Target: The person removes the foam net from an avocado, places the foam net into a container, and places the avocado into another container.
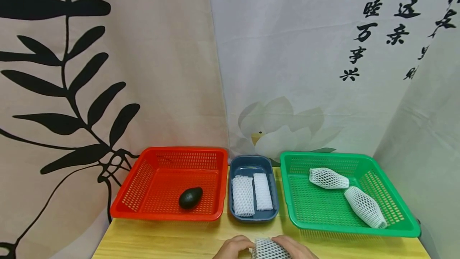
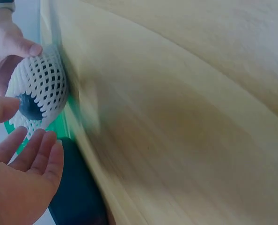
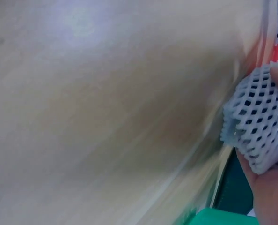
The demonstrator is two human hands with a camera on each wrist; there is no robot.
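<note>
A white foam net sleeve [image 1: 270, 248] with a dark avocado [image 2: 30, 108] inside is held at the table's front edge. The avocado's end shows through the opening that faces my left hand. My right hand [image 1: 295, 247] grips the sleeve, thumb on one side and fingers on the other, as the right wrist view shows. My left hand [image 2: 29, 164] is at the open end, its fingers loosely bent and spread; whether the fingertips touch the net is hard to tell. Another bare avocado [image 1: 191, 198] lies in the red basket [image 1: 169, 214].
Between the baskets stands a blue-grey tray [image 1: 254, 219] with two flat white foam sleeves [image 1: 242, 196]. On the right, the green basket [image 1: 323, 227] contains two net-wrapped items [image 1: 365, 207]. All stand on a wooden table [image 1: 161, 239] before a printed curtain [image 1: 172, 71].
</note>
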